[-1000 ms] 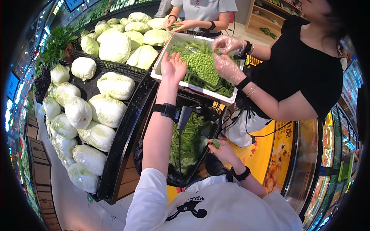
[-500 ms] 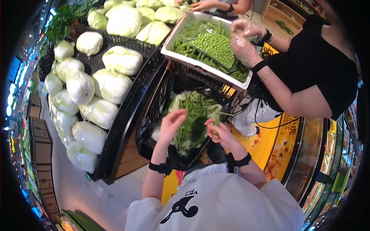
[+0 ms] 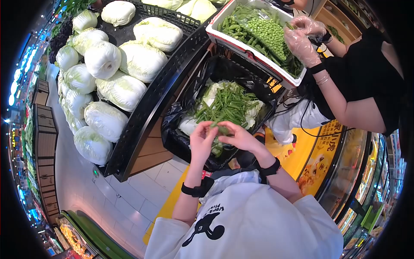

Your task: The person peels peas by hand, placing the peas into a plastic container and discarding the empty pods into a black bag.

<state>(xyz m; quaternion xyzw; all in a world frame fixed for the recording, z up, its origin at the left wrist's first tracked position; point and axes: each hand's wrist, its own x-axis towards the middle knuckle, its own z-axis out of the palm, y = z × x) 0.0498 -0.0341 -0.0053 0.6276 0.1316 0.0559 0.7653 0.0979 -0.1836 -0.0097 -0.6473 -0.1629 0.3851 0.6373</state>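
Observation:
Close together over a black-bag-lined crate, my left hand and my right hand both pinch a green pea pod. The pod is partly covered by my fingers, so I cannot see whether it is split. Below them, a heap of green pods lies on pale cabbage leaves in the crate. Beyond it, a white foam box holds more pods and a batch of shelled peas partly under clear plastic.
A co-worker's gloved hands are at the foam box's right side. Napa cabbages are piled on a black display stand at the left. A cable hangs by the co-worker.
My hands were apart, with the pod in the right one. Now they have come together, and my left fingers are on the pod too. The view has shifted.

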